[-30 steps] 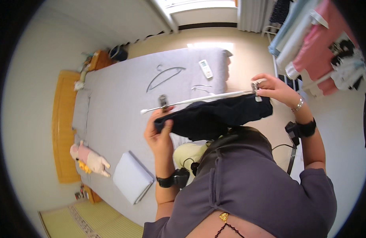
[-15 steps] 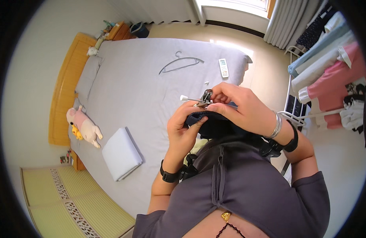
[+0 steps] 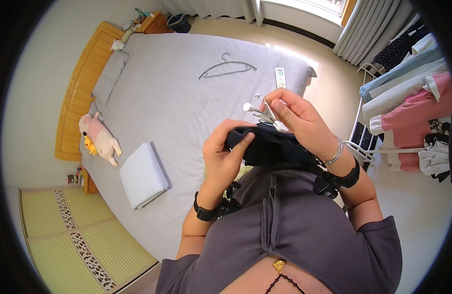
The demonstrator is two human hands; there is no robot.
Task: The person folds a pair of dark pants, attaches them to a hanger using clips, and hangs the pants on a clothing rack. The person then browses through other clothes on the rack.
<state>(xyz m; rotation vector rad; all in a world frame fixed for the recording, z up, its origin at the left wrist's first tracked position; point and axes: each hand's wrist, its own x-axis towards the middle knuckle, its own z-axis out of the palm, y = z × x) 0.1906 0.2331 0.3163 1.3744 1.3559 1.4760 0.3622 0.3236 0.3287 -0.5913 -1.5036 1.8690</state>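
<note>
My left hand (image 3: 223, 152) is closed on the waist-like edge of a dark navy garment (image 3: 270, 147), thumb on the near side and fingers behind. The cloth hangs in front of my body; its full shape is hidden. In my right hand (image 3: 302, 120) is a metal clip hanger (image 3: 266, 115), pinched between thumb and fingers. A white cap shows at its left end, above the garment's edge. Whether the clip grips the cloth, I cannot tell. Beyond my hands, a grey clothes hanger (image 3: 228, 71) lies on the bed.
The grey-sheeted bed (image 3: 182, 108) holds a remote control (image 3: 280, 77), a small white piece (image 3: 257, 95), a folded pale cloth (image 3: 143, 174) and a plush toy (image 3: 102, 137). To the right stands a white rack (image 3: 359, 105) with hung clothes. A cabinet (image 3: 84, 235) is at lower left.
My right hand has tilted the clip hanger, bringing its white cap up and rightward, away from my left fingers. My left hand keeps holding the garment's edge. The whole view has shifted slightly.
</note>
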